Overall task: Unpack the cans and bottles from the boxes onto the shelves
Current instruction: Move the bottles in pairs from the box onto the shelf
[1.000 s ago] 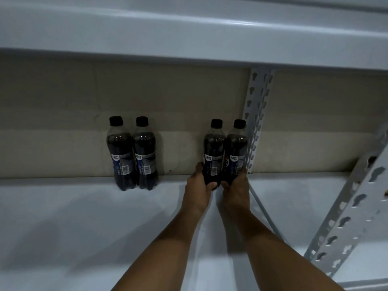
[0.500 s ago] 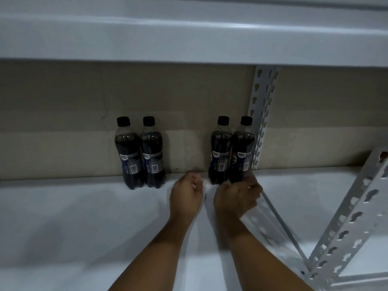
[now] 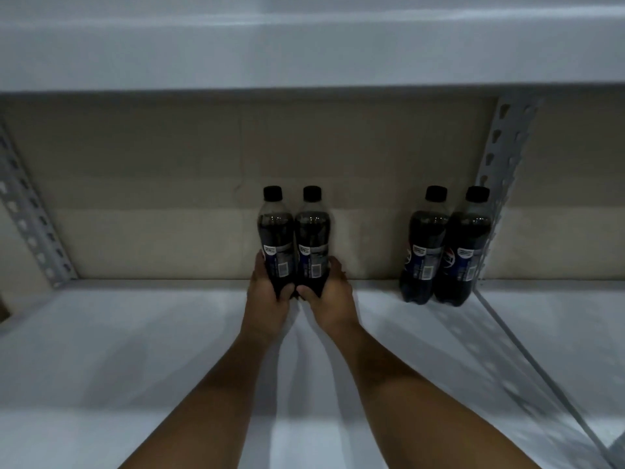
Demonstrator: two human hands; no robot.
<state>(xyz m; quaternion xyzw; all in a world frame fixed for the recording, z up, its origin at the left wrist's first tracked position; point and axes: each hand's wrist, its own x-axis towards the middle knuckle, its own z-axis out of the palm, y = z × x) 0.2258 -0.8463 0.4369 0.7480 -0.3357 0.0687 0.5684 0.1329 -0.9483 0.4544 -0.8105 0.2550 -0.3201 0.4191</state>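
Observation:
Two pairs of dark cola bottles with black caps stand at the back of a white shelf (image 3: 135, 350). My left hand (image 3: 267, 306) grips the base of the left bottle (image 3: 275, 242) of the middle pair. My right hand (image 3: 333, 299) grips the bottle (image 3: 313, 242) beside it. These two bottles touch each other and stand upright. The other pair, one bottle (image 3: 424, 245) and its neighbour (image 3: 465, 248), stands free to the right against the shelf post.
A beige back wall (image 3: 152, 198) closes the shelf. Perforated metal posts rise at the left (image 3: 30, 225) and right (image 3: 504, 157). A higher shelf board (image 3: 304, 52) hangs overhead. A thin diagonal brace (image 3: 541, 363) crosses the shelf on the right.
My hands let go of the right pair beside the post, moved left, and now hold the other pair. The view has swung left.

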